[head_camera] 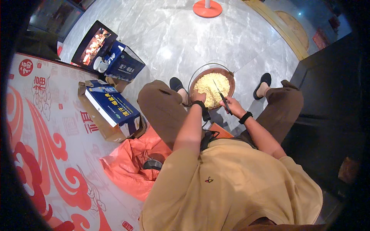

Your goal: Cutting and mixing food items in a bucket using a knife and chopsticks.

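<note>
A brown round bucket [234, 83] with a thin wire handle stands on the floor between my legs. It is filled with small pale yellow pieces [212, 83], too fine to identify. My left hand [199, 97] reaches over the near left rim onto the pieces; its fingertips are hidden, so whether it grips anything is unclear. In my right hand [234, 106], at the near right rim, is a slim black-handled knife [222, 96]. Its thin blade points away from me over the yellow pieces.
To the left, a low surface with a red-and-white patterned cover [66, 124] borders an orange-red woven sack [130, 164]. Blue printed boxes [115, 105], a white cup [101, 64] and a lit screen [96, 44] sit nearby. A black cabinet [326, 86] stands right; a red round base [207, 10] lies ahead.
</note>
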`<state>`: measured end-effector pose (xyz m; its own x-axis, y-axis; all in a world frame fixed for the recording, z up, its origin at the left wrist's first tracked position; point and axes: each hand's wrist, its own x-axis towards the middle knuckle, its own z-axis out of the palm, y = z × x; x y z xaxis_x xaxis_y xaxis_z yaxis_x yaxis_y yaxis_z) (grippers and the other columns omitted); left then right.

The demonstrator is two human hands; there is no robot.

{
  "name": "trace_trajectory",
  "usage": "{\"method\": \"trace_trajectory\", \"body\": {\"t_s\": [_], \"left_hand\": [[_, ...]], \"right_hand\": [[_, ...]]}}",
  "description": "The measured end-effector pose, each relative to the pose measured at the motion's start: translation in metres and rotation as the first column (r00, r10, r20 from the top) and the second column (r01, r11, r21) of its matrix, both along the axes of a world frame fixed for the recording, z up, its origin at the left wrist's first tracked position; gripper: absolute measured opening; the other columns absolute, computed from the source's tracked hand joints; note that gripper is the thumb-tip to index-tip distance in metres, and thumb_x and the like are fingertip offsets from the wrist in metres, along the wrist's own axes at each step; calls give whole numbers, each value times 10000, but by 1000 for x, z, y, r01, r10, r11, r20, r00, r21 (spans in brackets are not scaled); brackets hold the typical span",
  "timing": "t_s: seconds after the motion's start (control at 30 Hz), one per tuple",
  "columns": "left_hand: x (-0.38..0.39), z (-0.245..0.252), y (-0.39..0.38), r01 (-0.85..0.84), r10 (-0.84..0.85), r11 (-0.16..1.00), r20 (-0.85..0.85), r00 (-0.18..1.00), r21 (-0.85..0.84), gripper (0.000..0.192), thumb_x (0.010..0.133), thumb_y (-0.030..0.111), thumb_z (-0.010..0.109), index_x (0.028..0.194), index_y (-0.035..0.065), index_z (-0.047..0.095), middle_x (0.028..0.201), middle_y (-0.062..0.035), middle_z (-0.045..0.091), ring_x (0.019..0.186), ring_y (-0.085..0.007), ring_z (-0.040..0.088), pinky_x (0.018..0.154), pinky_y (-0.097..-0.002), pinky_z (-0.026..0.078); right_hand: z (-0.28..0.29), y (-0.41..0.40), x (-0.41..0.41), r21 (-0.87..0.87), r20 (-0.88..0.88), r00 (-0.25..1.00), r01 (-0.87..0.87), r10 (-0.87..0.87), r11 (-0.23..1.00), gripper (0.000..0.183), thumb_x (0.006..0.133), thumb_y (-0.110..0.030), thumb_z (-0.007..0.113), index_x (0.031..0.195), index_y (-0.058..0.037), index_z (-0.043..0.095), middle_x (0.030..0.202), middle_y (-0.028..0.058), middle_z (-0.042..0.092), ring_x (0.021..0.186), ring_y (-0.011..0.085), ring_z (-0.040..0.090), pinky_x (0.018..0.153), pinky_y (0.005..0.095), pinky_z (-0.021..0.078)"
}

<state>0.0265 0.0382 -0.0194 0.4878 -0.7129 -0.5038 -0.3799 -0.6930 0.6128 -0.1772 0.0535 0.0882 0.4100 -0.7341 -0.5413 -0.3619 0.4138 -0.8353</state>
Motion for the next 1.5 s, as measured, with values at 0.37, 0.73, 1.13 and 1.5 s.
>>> {"method": "trace_trajectory", "body": {"t_s": [0.37, 0.73, 1.13, 1.5], "left_hand": [[12, -33, 2, 25, -6, 992, -153, 988, 126, 628, 643, 230, 674, 1189, -8, 475, 1135, -256, 550, 1084, -354, 529, 935, -392, 422], [0, -62, 2, 99, -41, 963, -227, 973, 252, 367, 688, 184, 653, 924, -89, 588, 750, -142, 643, 592, -244, 620, 520, -326, 493], [-1, 0, -3, 134, -90, 939, -151, 984, 318, 459, 689, 149, 598, 1107, -37, 552, 1073, -250, 595, 1009, -345, 588, 857, -359, 476], [-7, 3, -12, 158, -187, 889, 26, 982, 429, 518, 729, 174, 576, 1226, 52, 491, 1302, -236, 415, 1213, -403, 397, 1012, -438, 341]], "right_hand": [[3, -5, 11, -1, -16, 999, -34, 34, 999, 405, 838, -346, 631, 1032, -2, 540, 580, -32, 452, 459, 59, 430, 412, 214, 359], [-7, -7, 7, 20, -35, 999, -10, 11, 1000, 388, 835, -334, 639, 1023, -10, 540, 587, -23, 452, 481, 66, 444, 423, 213, 368], [-25, -10, 6, -19, -39, 999, -1, 0, 1000, 442, 824, -312, 659, 1102, 4, 526, 605, -14, 472, 490, 66, 446, 422, 213, 360], [-27, -12, 12, -73, -59, 997, -47, 43, 996, 455, 832, -312, 648, 1122, 11, 512, 609, -7, 476, 490, 70, 447, 421, 217, 363]]}}
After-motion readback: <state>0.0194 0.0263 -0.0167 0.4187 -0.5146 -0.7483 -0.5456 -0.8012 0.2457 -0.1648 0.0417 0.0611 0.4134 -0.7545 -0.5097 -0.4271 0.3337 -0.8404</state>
